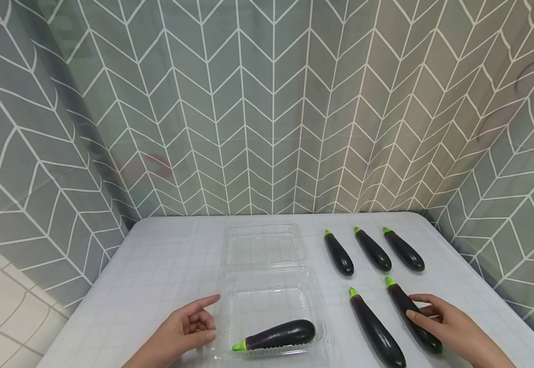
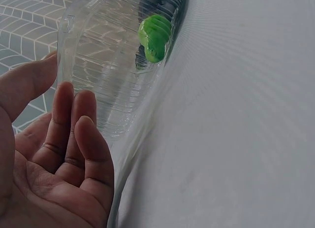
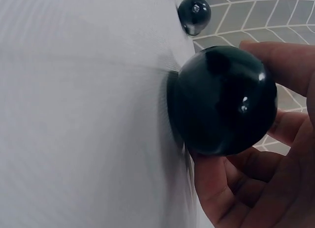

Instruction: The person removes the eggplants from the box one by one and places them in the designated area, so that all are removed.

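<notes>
A clear plastic clamshell box (image 1: 267, 301) lies open on the table, its lid (image 1: 264, 246) folded back. One dark purple eggplant (image 1: 280, 335) lies across the front of its base, green stem end (image 2: 155, 37) to the left. Beside the box's left rim is my left hand (image 1: 186, 327), fingers loosely bent and holding nothing; whether a fingertip touches the rim I cannot tell. My right hand (image 1: 448, 319) grips another eggplant (image 1: 409, 309) with thumb and fingers on opposite sides. In the right wrist view that eggplant's rounded end (image 3: 226, 100) sits low against the tablecloth.
To the left of the gripped one lies another eggplant (image 1: 377, 329). Behind them is a row of three: a left eggplant (image 1: 339, 254), a middle eggplant (image 1: 373, 249) and a right eggplant (image 1: 403, 249). A patterned curtain (image 1: 271, 102) surrounds the white table (image 1: 165, 260).
</notes>
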Demonstrator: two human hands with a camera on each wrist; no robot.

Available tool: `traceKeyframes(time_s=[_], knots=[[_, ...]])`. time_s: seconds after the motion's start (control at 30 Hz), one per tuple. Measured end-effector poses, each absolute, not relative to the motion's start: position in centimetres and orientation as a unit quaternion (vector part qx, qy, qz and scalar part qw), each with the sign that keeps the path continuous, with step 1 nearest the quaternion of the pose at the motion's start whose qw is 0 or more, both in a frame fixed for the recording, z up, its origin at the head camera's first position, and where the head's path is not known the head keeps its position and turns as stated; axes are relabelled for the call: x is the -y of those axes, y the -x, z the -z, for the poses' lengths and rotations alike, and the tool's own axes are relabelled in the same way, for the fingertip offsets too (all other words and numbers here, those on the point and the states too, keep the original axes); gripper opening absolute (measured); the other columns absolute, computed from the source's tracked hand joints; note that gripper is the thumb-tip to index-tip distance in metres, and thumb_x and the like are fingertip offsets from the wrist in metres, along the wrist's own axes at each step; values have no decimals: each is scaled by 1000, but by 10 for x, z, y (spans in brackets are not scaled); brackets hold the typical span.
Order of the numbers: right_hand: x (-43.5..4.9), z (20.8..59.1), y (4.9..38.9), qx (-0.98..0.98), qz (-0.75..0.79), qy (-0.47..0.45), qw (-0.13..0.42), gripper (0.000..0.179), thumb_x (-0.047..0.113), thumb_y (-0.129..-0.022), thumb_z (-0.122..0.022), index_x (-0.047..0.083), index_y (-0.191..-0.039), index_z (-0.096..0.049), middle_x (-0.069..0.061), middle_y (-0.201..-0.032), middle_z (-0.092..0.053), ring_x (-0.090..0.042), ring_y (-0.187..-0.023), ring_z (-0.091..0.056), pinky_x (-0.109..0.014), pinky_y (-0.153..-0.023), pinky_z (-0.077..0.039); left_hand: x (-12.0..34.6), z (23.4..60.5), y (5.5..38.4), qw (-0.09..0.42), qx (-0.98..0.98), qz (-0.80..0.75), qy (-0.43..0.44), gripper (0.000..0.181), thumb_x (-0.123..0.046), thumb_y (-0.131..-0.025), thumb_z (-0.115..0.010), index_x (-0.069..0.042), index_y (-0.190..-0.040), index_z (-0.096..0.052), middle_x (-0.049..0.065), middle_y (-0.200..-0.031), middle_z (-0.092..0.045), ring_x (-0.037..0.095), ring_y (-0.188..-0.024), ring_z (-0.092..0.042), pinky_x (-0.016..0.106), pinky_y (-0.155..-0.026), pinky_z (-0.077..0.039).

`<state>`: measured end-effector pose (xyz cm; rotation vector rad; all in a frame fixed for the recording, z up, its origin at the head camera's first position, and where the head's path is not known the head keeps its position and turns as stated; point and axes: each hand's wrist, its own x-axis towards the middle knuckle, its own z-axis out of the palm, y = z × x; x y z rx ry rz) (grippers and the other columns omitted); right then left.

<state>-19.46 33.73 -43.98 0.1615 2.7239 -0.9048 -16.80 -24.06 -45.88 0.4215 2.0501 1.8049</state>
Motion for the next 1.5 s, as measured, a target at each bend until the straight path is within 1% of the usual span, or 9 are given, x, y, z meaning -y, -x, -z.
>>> traceKeyframes(time_s=[0.07, 0.23, 0.7, 0.9, 1.1, 1.17, 1.37, 1.43, 1.5], knots=[[-338, 439, 195, -937, 317, -54, 135, 76, 50, -104, -65, -10, -149, -49, -21, -121, -73, -31, -105, -72, -45, -82, -59, 241, 458, 167, 187, -727, -643, -151, 74, -11, -103, -69, 10, -162, -30, 5, -106, -68, 6, -87, -63, 22, -80, -56], [-338, 438, 196, -934, 328, -50, 137, 77, 49, -105, -63, -10, -152, -45, -20, -122, -72, -30, -106, -72, -43, -81, -59, 241, 459, 166, 183, -722, -646, -166, 73, -9, -103, -68, 12, -161, -29, 4, -106, -68, 5, -87, -64, 21, -80, -56], [-337, 435, 196, -936, 323, -46, 133, 77, 48, -105, -63, -10, -152, -43, -13, -119, -74, -27, -104, -72, -36, -77, -57, 242, 461, 164, 180, -720, -649, -170, 73, -8, -103, -67, 12, -161, -28, 4, -106, -69, 5, -88, -64, 21, -81, -56], [-337, 435, 195, -938, 320, -42, 129, 76, 49, -106, -62, -8, -153, -44, -10, -119, -74, -22, -102, -71, -35, -77, -56, 241, 460, 162, 181, -718, -651, -168, 72, -8, -103, -67, 12, -161, -28, 4, -106, -69, 5, -89, -64, 21, -82, -56], [-340, 427, 194, -941, 313, -37, 124, 78, 51, -106, -62, -6, -155, -42, -11, -122, -73, -23, -102, -72, -36, -77, -56, 241, 460, 163, 179, -717, -651, -172, 72, -8, -104, -67, 13, -161, -28, 4, -106, -69, 5, -89, -64, 21, -82, -56], [-342, 420, 193, -947, 301, -30, 113, 77, 52, -106, -61, -4, -156, -43, -12, -124, -73, -20, -103, -71, -35, -77, -55, 241, 460, 164, 178, -717, -650, -178, 72, -8, -104, -66, 13, -161, -28, 4, -106, -69, 4, -89, -64, 21, -82, -56], [-336, 398, 196, -961, 273, 41, 15, 63, 41, -105, -67, 3, -152, -51, -12, -126, -72, 9, -94, -63, -25, -74, -53, 241, 459, 165, 174, -718, -649, -180, 71, -8, -104, -67, 12, -161, -29, 2, -105, -69, 4, -90, -64, 21, -81, -56], [-329, 390, 200, -961, 271, 61, -1, 60, 40, -105, -68, 4, -151, -53, -13, -127, -71, 8, -96, -63, -25, -75, -54, 241, 458, 164, 174, -719, -649, -177, 71, -8, -103, -67, 11, -161, -29, 2, -106, -69, 4, -90, -64, 21, -81, -55], [-321, 383, 204, -960, 269, 82, -8, 59, 38, -105, -68, 5, -151, -54, -14, -130, -70, -1, -100, -68, -25, -77, -55, 241, 458, 164, 175, -718, -651, -175, 72, -8, -103, -68, 11, -161, -29, 3, -106, -69, 4, -89, -64, 21, -81, -55]])
